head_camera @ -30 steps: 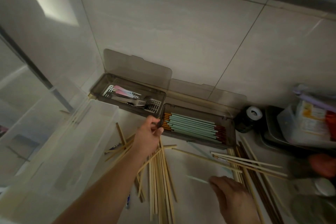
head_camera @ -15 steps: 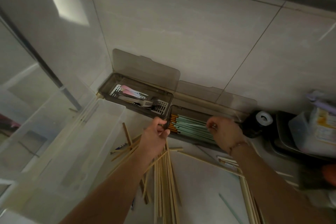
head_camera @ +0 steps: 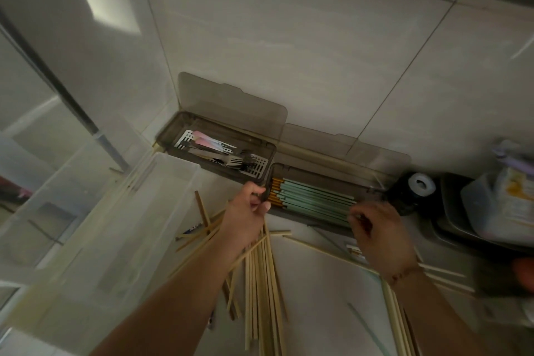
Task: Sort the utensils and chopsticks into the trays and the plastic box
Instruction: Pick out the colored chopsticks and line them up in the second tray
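Left hand (head_camera: 248,205): pinching the chopstick tray's (head_camera: 318,218) left end.
Right hand (head_camera: 375,228): fingers curling at the green chopsticks (head_camera: 315,196) lying inside; actual grasp unclear.
Risk: tray sliding, scattering the bamboo chopsticks (head_camera: 261,283) on the counter.

Both trays smoky brown, translucent: left tray (head_camera: 170,136), right tray (head_camera: 291,172), lids same tint. Left tray has a white perforated insert (head_camera: 186,139), silver forks (head_camera: 231,159), one pink-to-pale-blue pastel handle (head_camera: 206,139). Right tray: mint-green chopsticks (head_camera: 315,199) with orange-yellow ends. Plastic box (head_camera: 121,228) clear, milky. Loose chopsticks (head_camera: 261,277) on the bench pale bamboo tan. Wall tiles (head_camera: 289,52) off-white, grey grout. Tape roll (head_camera: 422,185) white on black. Right wrist has a thin red-brown beaded band (head_camera: 403,274).
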Available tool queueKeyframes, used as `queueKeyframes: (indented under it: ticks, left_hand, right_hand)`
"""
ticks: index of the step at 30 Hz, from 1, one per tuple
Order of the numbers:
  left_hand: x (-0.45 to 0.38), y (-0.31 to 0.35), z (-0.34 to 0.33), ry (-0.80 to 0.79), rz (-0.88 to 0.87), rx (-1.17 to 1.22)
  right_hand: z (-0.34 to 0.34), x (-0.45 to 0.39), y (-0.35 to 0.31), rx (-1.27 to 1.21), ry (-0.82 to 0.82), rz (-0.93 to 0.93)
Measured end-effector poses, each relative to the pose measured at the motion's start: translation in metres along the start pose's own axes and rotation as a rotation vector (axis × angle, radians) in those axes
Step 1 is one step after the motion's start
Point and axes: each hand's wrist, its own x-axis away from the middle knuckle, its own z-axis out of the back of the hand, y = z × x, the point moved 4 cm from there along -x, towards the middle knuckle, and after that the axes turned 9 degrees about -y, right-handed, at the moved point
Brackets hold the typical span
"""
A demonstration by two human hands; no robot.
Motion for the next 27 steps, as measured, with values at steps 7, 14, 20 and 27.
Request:
queueKeyframes:
  ticks: [7, 14, 20, 27]
  left_hand:
    - [0.001, 0.001, -0.001, 0.004, -0.002, -0.024]
    - [0.002, 0.002, -0.001, 0.007, -0.002, -0.013]
    - [0.002, 0.003, 0.0, 0.004, 0.003, -0.051]
    - [0.001, 0.003, 0.0, 0.004, -0.015, -0.071]
  right_hand:
    - [-0.006, 0.136, 0.006, 0.257, -0.135, -0.084]
    - [-0.012, 0.181, 0.006, 0.39, -0.298, -0.291]
    - [-0.008, 0.179, -0.003, 0.396, -0.293, -0.357]
    - [-0.001, 0.151, -0.014, 0.363, -0.219, -0.281]
